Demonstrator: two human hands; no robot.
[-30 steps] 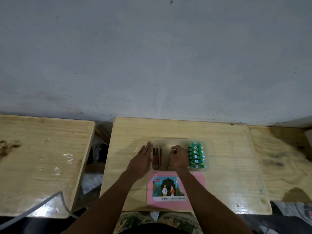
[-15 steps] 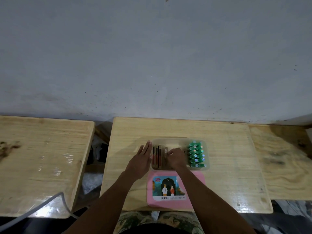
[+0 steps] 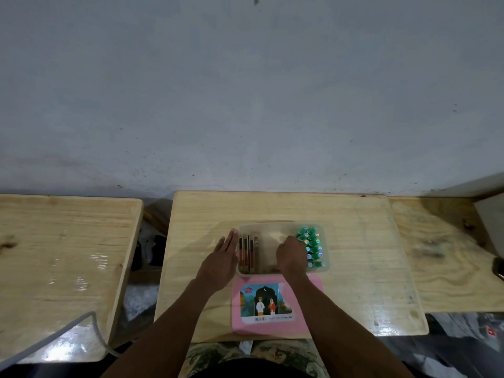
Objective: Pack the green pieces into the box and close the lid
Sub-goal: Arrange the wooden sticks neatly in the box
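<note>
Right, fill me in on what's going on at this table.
A person is packing a clear box on a wooden table. The left hand lies flat against the box's left side; the right hand reaches inside, beside the green pieces lined up at the right end. The pink lid lies off, just in front of the box.

Left hand (image 3: 220, 261) lies flat, fingers straight and together, at frame centre; right hand (image 3: 290, 256) beside it is curled, knuckles up.
</note>
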